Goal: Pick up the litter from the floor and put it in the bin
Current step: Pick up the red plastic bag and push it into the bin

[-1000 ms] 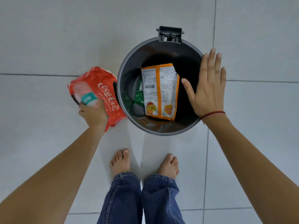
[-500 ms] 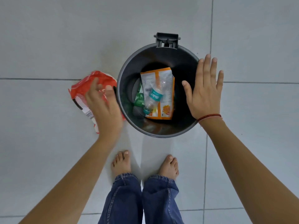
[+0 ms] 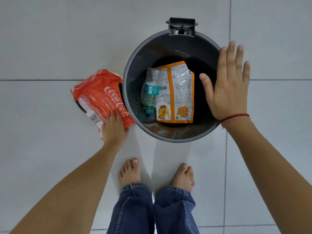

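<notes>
1. I'm seeing the left hand (image 3: 113, 130) gripping the red wrapper (image 3: 101, 97) at centre-left, on the floor (image 3: 42, 48) against the bin (image 3: 133, 102).
2. The right hand (image 3: 228, 88) is hovering with fingers (image 3: 233, 54) spread flat over the bin's right rim.
3. A plastic bottle (image 3: 151, 93) and orange packet (image 3: 177, 93) are lying inside.

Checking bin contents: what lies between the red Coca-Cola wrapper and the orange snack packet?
Head view: the bin's left wall, then a clear plastic bottle lying inside against the orange snack packet; Coca-Cola wrapper is outside.
</notes>
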Demonstrator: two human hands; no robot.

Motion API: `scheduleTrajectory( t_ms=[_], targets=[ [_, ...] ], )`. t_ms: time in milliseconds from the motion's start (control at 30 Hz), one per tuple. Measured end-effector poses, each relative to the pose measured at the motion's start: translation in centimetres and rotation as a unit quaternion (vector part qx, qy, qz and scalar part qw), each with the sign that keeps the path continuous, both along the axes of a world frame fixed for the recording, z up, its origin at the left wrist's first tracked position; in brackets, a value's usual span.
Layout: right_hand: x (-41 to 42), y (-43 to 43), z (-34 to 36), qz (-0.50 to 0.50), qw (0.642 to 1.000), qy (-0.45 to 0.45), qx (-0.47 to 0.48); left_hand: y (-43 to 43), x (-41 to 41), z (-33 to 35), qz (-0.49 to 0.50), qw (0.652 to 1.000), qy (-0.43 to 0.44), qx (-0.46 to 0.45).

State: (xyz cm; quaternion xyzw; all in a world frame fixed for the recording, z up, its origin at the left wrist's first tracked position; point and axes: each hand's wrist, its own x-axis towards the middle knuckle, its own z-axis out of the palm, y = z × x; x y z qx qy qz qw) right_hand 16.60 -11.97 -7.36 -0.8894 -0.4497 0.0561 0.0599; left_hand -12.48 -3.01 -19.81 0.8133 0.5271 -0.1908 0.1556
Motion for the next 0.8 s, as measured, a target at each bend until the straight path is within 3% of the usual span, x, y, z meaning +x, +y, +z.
scheduleTrajectory(
  t_ms=[133, 267, 333, 400, 433, 467, 500, 533, 567, 600, 633, 667, 700, 733, 767, 800],
  targets=[
    [-0.1, 0.0, 0.2, -0.003, 1.000, 0.007, -0.002, 0.2, 0.3, 2.6, 0.097, 0.991, -0.087, 0.003],
    [-0.2, 0.0, 0.5, -0.005, 1.000, 0.017, -0.009, 1.6, 0.5, 8.3, 0.238, 0.946, -0.213, 0.052],
    [-0.3, 0.1, 0.6, -0.009, 1.000, 0.023, -0.017, 3.1, 2.0, 13.2, 0.226, 0.911, -0.340, 0.053],
    [-0.3, 0.2, 0.9, -0.012, 0.999, 0.038, -0.017, 4.1, 3.5, 16.2, 0.165, 0.899, -0.405, -0.005],
    [-0.3, 0.2, 1.0, -0.012, 0.999, 0.047, -0.013, 2.7, 3.7, 15.6, 0.120, 0.904, -0.409, -0.032],
    [-0.2, 0.3, 1.1, -0.013, 0.998, 0.059, -0.006, -0.1, 3.2, 13.3, 0.089, 0.930, -0.346, -0.089],
    [-0.2, 0.2, 1.2, -0.014, 0.997, 0.074, 0.004, -1.5, 1.2, 11.2, 0.147, 0.964, -0.212, -0.065],
    [-0.1, 0.2, 1.4, -0.017, 0.996, 0.089, 0.014, -4.8, -2.5, 5.9, 0.145, 0.976, -0.127, -0.098],
    [-0.1, 0.2, 1.4, -0.019, 0.994, 0.105, 0.025, -7.9, -4.4, 0.8, 0.138, 0.948, -0.119, -0.262],
    [-0.1, 0.2, 1.5, -0.021, 0.992, 0.118, 0.034, -9.9, -4.1, -1.4, 0.150, 0.915, -0.135, -0.349],
    [-0.1, 0.2, 1.5, -0.023, 0.991, 0.129, 0.042, -9.7, -2.2, -0.9, 0.150, 0.906, -0.146, -0.368],
    [-0.1, 0.2, 1.5, -0.025, 0.989, 0.137, 0.048, -7.3, 1.9, 2.0, 0.035, 0.952, -0.121, -0.279],
    [0.0, 0.1, 1.4, -0.027, 0.988, 0.141, 0.051, -3.5, 7.5, 6.8, -0.101, 0.983, -0.101, -0.113],
    [0.1, 0.1, 1.4, -0.026, 0.988, 0.143, 0.051, -1.9, 12.2, 10.1, -0.111, 0.980, -0.132, -0.097],
    [0.1, 0.1, 1.3, -0.026, 0.988, 0.142, 0.050, -1.4, 14.2, 12.5, -0.154, 0.982, -0.102, -0.050],
    [0.1, 0.1, 1.2, -0.024, 0.989, 0.138, 0.046, -1.2, 16.0, 12.6, -0.125, 0.985, -0.096, -0.068]
  ],
)
